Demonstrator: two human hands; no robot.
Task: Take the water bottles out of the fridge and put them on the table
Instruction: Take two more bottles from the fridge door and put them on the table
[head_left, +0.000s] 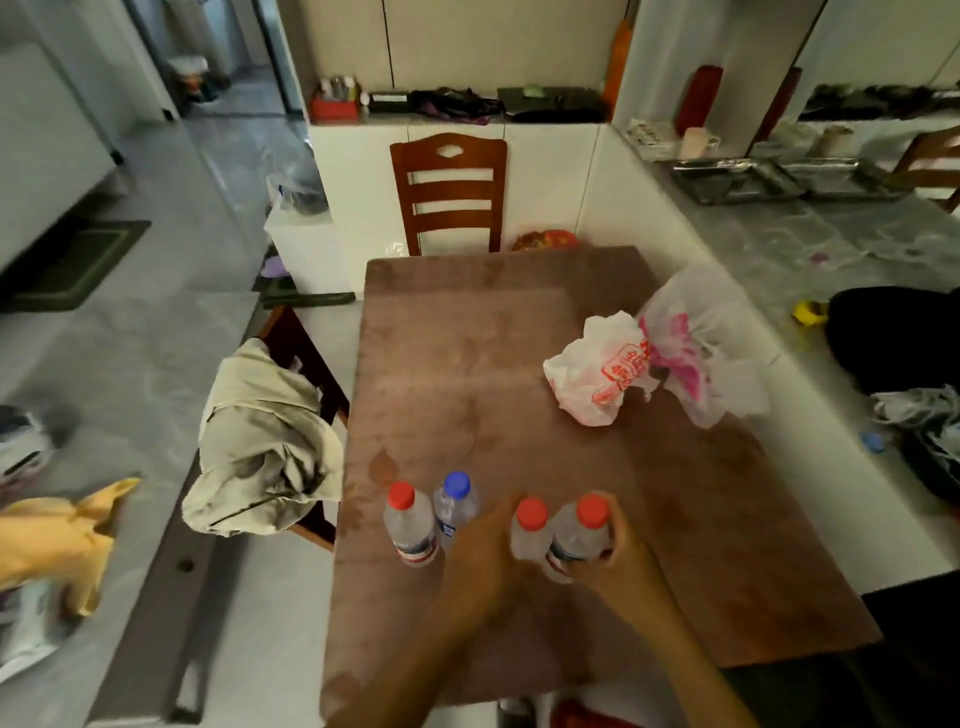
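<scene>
**Tech:** Two hands are on the job. Your left hand (480, 545) is wrapped around a red-capped bottle (527, 532); your right hand (615, 558) is wrapped around a second red-capped bottle (579, 535). The fingers of both are curled closed on the bottle bodies. These two bottles touch side by side.

**Operator:** Are they seated on the surface?

**Tech:** You cannot tell from this view; their bases are hidden by your hands. Both are over the near part of the brown table (467, 364).

**Operator:** Describe the bottles.

**Tech:** Clear plastic, upright, with round caps. The right one carries a dark label band low on its body.

**Operator:** And beside them?

**Tech:** Just left of your left hand stand two more: a blue-capped bottle (456, 506) and, touching it, a third red-capped bottle (410, 527) with a red-and-blue label. Both rest on the table near its left edge.

**Operator:** Farther out?

**Tech:** White plastic bags (654, 364) lie well apart, toward the right edge. A wooden chair (449, 192) stands at the far end; a cloth-draped chair (260, 441) stands at the left.
</scene>
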